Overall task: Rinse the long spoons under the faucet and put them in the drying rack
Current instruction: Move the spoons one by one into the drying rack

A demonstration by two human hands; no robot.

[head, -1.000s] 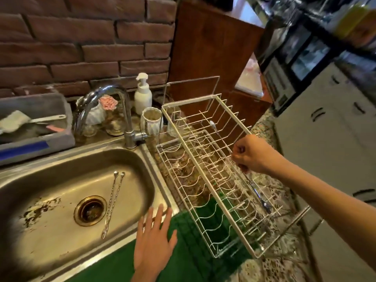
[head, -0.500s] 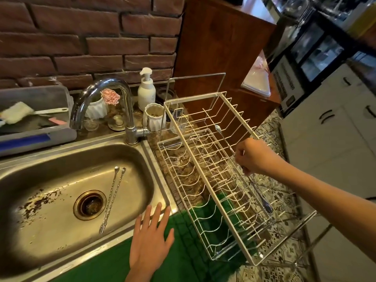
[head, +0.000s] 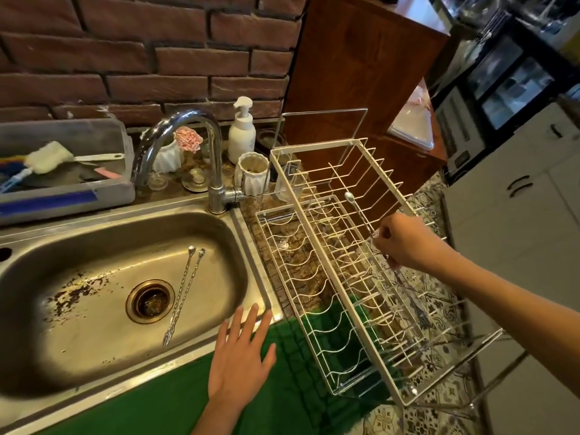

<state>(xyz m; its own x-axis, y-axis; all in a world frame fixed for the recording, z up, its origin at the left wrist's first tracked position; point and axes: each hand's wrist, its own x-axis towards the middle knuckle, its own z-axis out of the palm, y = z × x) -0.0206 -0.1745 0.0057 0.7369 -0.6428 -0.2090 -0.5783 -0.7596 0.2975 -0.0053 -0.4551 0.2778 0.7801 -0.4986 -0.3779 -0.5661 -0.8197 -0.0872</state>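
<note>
The right hand (head: 405, 243) pinches a long spoon (head: 361, 211) over the rack (head: 301, 196), its small bowl pointing away toward the wall. The left hand (head: 240, 359) lies flat, fingers spread, on the sink (head: 251, 246) rim. Two more spoons (head: 185, 293) lie side by side in the basin, beside the drain (head: 150, 301).

sink (head: 94, 233): scuffed steel | rack (head: 317, 243): white coated wire | spoons (head: 185, 290): shiny metal | wall (head: 125, 58): rough brick, prob.
</note>
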